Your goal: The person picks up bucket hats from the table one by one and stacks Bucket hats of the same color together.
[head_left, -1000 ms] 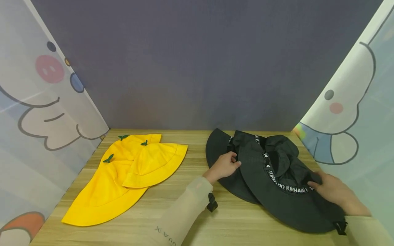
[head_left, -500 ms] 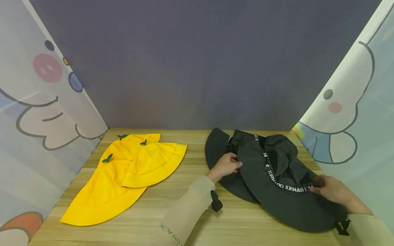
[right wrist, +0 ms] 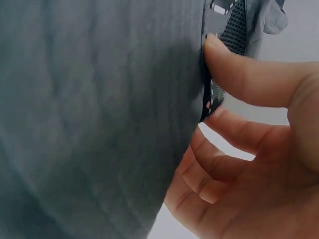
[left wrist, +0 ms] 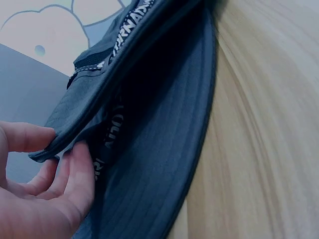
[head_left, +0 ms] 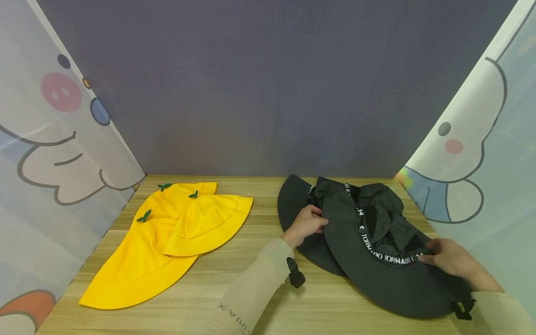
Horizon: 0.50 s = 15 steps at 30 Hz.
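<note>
In the head view, my left hand (head_left: 306, 224) pinches the left brim edge of the front black bucket hat (head_left: 377, 284), a hat with a white-lettered band. The left wrist view has the thumb above this raised brim (left wrist: 75, 117) and fingers below. A second black bucket hat (head_left: 291, 200) lies partly beneath it on the left; its brim (left wrist: 164, 124) rests on the table. On the front hat's right side, my right hand (head_left: 454, 263) pinches the fabric at the lettered band, thumb on top. The hat's brim (right wrist: 99, 124) fills much of the right wrist view.
Several overlapping yellow hats (head_left: 142, 265) with green sprout tips lie on the left of the wooden table (head_left: 201, 302). A dark grey panel (head_left: 268, 93) stands at the back. Cartoon-printed curtains (head_left: 481, 139) flank both sides.
The right fingers have shifted slightly on the front hat, onto its lettered band. My left hand keeps its place at the brim. The head view has drifted a little.
</note>
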Each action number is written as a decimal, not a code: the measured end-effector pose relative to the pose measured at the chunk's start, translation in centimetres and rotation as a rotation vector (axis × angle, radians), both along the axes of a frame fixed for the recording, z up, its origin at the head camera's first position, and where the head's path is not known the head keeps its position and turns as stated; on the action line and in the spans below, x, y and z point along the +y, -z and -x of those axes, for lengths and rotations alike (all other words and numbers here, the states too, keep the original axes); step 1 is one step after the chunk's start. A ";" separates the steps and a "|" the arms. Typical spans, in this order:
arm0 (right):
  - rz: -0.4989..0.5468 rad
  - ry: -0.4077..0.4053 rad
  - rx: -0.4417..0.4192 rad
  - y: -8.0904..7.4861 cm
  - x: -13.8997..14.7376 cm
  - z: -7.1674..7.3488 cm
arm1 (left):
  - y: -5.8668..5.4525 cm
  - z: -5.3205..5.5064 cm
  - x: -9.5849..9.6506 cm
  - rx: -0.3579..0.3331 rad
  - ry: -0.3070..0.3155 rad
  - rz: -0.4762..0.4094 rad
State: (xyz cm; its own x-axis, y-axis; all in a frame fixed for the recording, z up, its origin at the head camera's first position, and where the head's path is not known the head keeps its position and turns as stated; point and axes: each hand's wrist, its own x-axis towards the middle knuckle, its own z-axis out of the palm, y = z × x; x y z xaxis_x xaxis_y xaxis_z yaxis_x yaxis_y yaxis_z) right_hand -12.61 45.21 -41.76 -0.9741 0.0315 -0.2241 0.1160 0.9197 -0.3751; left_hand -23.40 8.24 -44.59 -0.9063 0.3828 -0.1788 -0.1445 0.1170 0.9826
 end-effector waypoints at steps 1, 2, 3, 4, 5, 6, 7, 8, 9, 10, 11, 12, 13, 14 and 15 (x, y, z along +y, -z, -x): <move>0.001 0.001 0.012 0.0 -0.1 0.0 | -0.1 0.0 -0.1 -0.005 0.002 -0.012; 0.002 0.000 0.025 0.0 -0.3 -0.1 | -0.1 0.0 -0.1 -0.011 0.004 -0.024; 0.003 -0.001 0.039 0.0 -0.4 -0.1 | -0.2 -0.1 -0.2 -0.017 0.005 -0.033; 0.003 -0.003 0.050 0.0 -0.6 -0.1 | -0.3 -0.1 -0.3 -0.024 0.008 -0.041; 0.002 -0.002 0.060 0.0 -0.7 -0.1 | -0.4 -0.1 -0.4 -0.030 0.013 -0.044; -0.003 -0.003 0.072 0.0 -0.9 -0.1 | -0.5 -0.2 -0.6 -0.038 0.019 -0.047; -0.007 -0.006 0.085 -0.1 -1.1 -0.1 | -0.6 -0.2 -0.7 -0.046 0.028 -0.049; -0.009 -0.011 0.095 -0.1 -1.2 -0.1 | -0.7 -0.2 -0.8 -0.053 0.039 -0.050; -0.013 -0.015 0.106 -0.2 -1.3 -0.1 | -0.7 -0.1 -1.0 -0.061 0.049 -0.053; -0.014 -0.022 0.117 -0.3 -1.5 -0.1 | -0.8 -0.1 -1.1 -0.069 0.058 -0.056; -0.016 -0.025 0.123 -0.5 -1.6 0.0 | -0.8 0.0 -1.3 -0.075 0.067 -0.057; -0.014 -0.030 0.128 -0.6 -1.8 0.0 | -0.8 0.1 -1.5 -0.078 0.077 -0.056; -0.008 -0.038 0.129 -0.7 -1.9 0.1 | -0.8 0.1 -1.7 -0.078 0.084 -0.056; -0.004 -0.042 0.127 -0.8 -2.1 0.1 | -0.9 0.1 -2.0 -0.075 0.088 -0.053; 0.001 -0.045 0.125 -1.0 -2.3 0.2 | -1.0 0.1 -2.2 -0.072 0.087 -0.049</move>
State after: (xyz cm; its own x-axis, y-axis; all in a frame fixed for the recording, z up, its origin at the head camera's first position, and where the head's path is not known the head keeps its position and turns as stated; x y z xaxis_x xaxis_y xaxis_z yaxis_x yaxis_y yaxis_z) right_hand -12.82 42.93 -40.80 -0.9948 -0.0133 -0.1008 0.0267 0.9227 -0.3846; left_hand -23.55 6.02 -43.60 -0.8548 0.4693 -0.2214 -0.2061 0.0845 0.9749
